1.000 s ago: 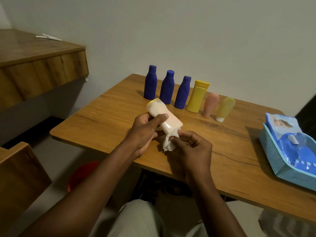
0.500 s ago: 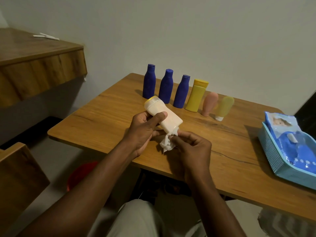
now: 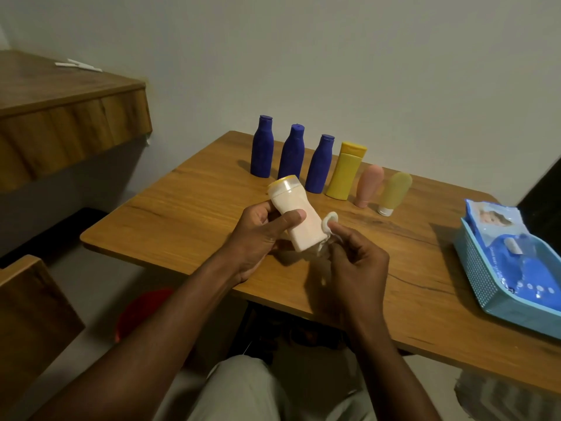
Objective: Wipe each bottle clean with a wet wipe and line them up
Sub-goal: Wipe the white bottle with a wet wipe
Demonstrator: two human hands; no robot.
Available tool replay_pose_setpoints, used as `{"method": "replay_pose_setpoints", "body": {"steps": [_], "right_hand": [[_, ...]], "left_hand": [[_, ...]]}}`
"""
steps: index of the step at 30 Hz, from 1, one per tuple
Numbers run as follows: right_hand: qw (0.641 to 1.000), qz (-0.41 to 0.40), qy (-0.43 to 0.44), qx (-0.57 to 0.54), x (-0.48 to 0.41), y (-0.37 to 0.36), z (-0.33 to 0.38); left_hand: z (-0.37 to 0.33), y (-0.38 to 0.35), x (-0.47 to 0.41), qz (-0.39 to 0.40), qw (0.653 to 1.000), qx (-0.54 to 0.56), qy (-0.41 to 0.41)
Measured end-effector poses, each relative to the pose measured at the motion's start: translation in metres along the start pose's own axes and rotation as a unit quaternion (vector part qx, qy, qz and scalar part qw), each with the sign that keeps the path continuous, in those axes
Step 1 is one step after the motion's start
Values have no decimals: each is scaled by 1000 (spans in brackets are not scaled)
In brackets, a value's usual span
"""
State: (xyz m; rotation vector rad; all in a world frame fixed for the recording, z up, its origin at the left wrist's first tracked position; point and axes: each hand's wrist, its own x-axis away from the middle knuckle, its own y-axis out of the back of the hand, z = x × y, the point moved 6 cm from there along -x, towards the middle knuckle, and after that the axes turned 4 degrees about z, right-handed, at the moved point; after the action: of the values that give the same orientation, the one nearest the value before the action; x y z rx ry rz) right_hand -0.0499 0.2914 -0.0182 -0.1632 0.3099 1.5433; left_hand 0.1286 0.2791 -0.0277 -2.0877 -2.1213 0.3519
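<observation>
Tilting cap-up and leftward, the cream bottle (image 3: pixel 299 218) is held above the surface (image 3: pixel 182 214), the left hand (image 3: pixel 261 238) gripping its middle with curled fingers and thumb. At the bottle's base the right hand (image 3: pixel 355 262) pinches a white wipe (image 3: pixel 329 221) against it. Behind the bottle stands a row: three blue bottles (image 3: pixel 291 156), a yellow bottle (image 3: pixel 346 171), a pink tube (image 3: pixel 368 185) and an olive tube (image 3: pixel 393 192). Far right of the bottle, a basket (image 3: pixel 485 281) holds a wipes pack (image 3: pixel 510 247).

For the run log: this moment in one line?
left hand: cream bottle | right hand: wet wipe near its base | row: six bottles
</observation>
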Motion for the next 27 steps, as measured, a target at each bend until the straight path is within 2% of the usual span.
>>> {"method": "replay_pose_setpoints", "body": {"steps": [4,10,17,23,27], "right_hand": [[999,47,11,19,-2,-4,2],[990,109,82,47,-23,-18,28],[987,110,103,57,-24,-18,24],[993,75,54,71,-14,-3,9],[993,57,93,34,-17,-5,22]], "left_hand": [[0,-4,1,25,999,-33,5],[-1,-16,5,89,995,-48,-5],[0,-16,5,105,993,-58,-13],[-1,-12,2,77,995,-54,-12],[0,-15,3,106,994,-39,-11]]}}
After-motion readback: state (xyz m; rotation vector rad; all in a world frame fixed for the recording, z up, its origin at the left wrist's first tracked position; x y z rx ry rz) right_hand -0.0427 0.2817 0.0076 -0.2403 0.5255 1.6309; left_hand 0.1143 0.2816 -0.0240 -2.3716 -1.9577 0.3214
